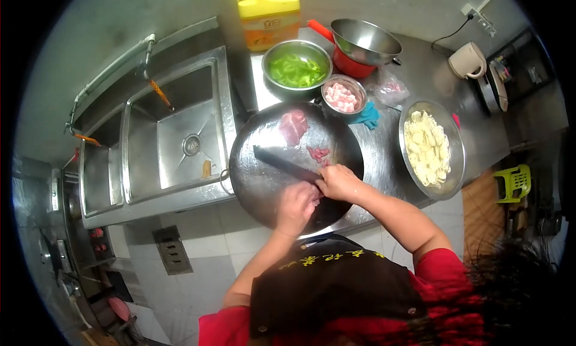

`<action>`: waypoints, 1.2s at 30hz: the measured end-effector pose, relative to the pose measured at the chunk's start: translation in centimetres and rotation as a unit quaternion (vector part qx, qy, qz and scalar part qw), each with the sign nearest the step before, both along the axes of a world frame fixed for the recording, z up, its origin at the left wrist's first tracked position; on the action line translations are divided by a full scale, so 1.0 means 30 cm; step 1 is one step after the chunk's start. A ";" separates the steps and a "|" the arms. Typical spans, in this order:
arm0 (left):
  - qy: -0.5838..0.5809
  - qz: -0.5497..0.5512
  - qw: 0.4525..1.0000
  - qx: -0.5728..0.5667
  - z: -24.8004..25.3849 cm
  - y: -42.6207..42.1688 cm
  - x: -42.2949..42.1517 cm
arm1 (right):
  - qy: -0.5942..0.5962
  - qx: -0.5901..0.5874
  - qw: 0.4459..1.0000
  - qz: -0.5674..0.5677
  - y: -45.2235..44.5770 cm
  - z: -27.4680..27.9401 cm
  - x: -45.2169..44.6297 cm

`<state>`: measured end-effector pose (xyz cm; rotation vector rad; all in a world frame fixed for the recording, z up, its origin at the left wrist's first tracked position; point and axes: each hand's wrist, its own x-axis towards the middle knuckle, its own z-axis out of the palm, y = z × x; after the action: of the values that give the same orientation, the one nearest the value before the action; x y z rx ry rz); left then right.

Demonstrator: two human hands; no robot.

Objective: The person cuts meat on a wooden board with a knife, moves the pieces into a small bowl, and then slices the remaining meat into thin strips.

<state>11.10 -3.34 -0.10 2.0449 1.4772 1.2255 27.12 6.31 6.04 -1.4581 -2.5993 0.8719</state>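
My right hand [339,183] is closed round the handle of a dark-bladed kitchen knife [285,164], whose blade points left across a round dark board [258,193]. Close below the handle, my left hand [298,208] has its fingers curled over a piece of raw meat [316,197], mostly hidden by the fingers. Beyond the blade lies a larger chunk of raw meat [294,128]. Several small cut strips of meat [318,154] rest on the board between that chunk and my right hand.
Behind the board stand a bowl of green pepper pieces [297,69], a small bowl of pale pink meat [342,98], and a blue glove or cloth [367,116]. A metal colander [461,160] with pale slices is at right, a yellow jug [268,16] at back, steel sinks [174,148] at left.
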 end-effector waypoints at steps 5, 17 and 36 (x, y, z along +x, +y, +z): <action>-0.087 0.008 0.996 -0.002 0.028 -0.013 0.008 | 0.025 0.106 0.992 -0.058 0.001 0.039 0.026; 0.031 0.021 0.999 0.015 -0.056 0.020 0.021 | -0.118 0.069 0.990 0.040 -0.173 0.250 0.314; 0.042 0.033 0.999 0.007 -0.057 0.005 0.029 | -0.094 0.026 0.995 0.037 -0.162 0.227 0.271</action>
<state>11.96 -3.18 -1.80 2.0961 1.5899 1.1898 35.26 1.46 12.86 -1.5089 -2.8032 0.6974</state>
